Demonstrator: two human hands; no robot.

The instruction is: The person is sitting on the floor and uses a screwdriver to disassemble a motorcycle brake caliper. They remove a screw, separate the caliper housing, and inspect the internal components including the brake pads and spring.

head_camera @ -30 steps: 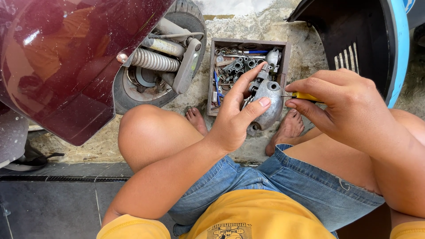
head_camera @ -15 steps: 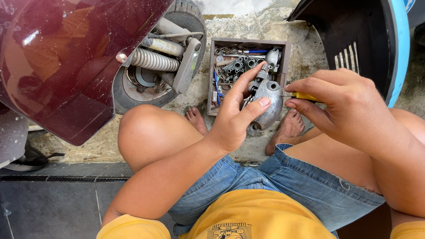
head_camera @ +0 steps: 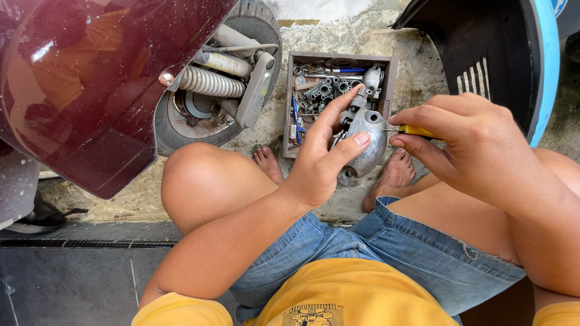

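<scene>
Dull cast-metal housing [head_camera: 367,137], rounded and scuffed, clamped in left hand [head_camera: 323,160]; yellow-handled screwdriver [head_camera: 414,130] pinched in right hand [head_camera: 468,142], above wooden box [head_camera: 289,108] of greasy sockets.

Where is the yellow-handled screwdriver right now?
In the head view, right of centre: the yellow-handled screwdriver is pinched in the right hand, its tip against the rounded grey metal casing held by the left hand, just below the wooden parts box.

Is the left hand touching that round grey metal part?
Touching. The head view shows the left hand gripping the rounded grey metal casing, with its thumb pressed on the front and its fingers stretched along the far side.
</scene>
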